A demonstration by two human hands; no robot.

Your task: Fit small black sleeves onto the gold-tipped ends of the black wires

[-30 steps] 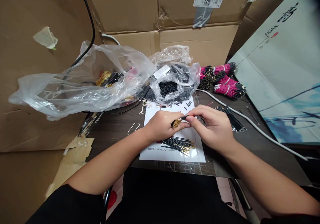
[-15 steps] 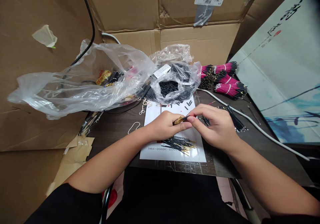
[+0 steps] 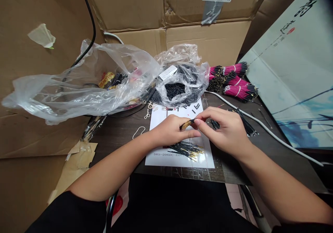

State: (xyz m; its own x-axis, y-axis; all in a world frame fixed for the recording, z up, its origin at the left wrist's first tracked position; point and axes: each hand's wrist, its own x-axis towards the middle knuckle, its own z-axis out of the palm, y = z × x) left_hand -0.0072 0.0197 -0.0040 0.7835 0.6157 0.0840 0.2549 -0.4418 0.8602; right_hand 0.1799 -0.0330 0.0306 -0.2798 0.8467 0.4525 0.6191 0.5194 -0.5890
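My left hand (image 3: 170, 130) and my right hand (image 3: 223, 130) meet above a white printed sheet (image 3: 179, 158). The left fingers pinch a small gold-tipped wire bunch (image 3: 186, 124), and the right thumb and forefinger hold its black wire end (image 3: 192, 121). Below them, a pile of black wires with gold tips (image 3: 186, 149) lies on the sheet. A loose bundle of black wires (image 3: 246, 123) lies just past my right hand, with a few black strands (image 3: 214, 124) beside the fingers.
Pink wire bundles (image 3: 234, 84) and a clear bag of black pieces (image 3: 175, 89) sit behind the sheet. A large plastic bag (image 3: 78, 91) lies at the left. A white cable (image 3: 260, 127) crosses the dark table (image 3: 117, 149). Cardboard boxes (image 3: 205, 42) stand behind.
My hands have shifted slightly, with the fingers still together on the gold-tipped wire. The whole view has tilted a little, and the black strands now show beside my right hand.
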